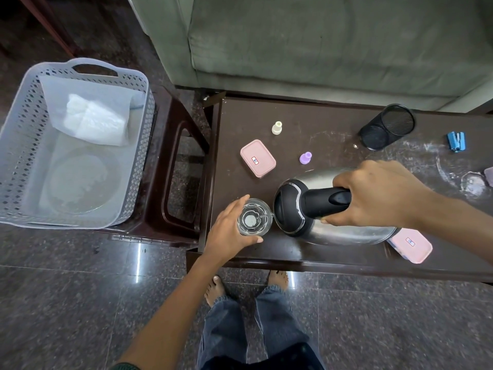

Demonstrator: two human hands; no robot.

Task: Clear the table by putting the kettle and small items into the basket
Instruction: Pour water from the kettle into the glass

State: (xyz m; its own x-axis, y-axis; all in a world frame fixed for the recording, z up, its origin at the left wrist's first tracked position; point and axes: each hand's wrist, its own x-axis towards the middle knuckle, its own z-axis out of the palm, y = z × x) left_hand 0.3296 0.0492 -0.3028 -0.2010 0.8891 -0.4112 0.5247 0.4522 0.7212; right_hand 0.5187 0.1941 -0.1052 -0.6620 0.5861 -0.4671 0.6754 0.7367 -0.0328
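The kettle is held tilted above the front part of the dark surface, its black handle gripped by the right hand with the fingers wrapped round it. Its spout is brought right to the rim of a clear glass, which is stood near the surface's front left corner and clasped from the side by the left hand, fingers and thumb curled about it. A pink box is seen behind the glass, and a second pink box is partly covered by the kettle's steel body. A purple cap and a cream cap are set upright further back, apart from each other. A black mesh holder is laid on its side near a blue item. The grey basket is placed on a brown stool to the left, well apart from the kettle, with white plastic wrapping lying inside.
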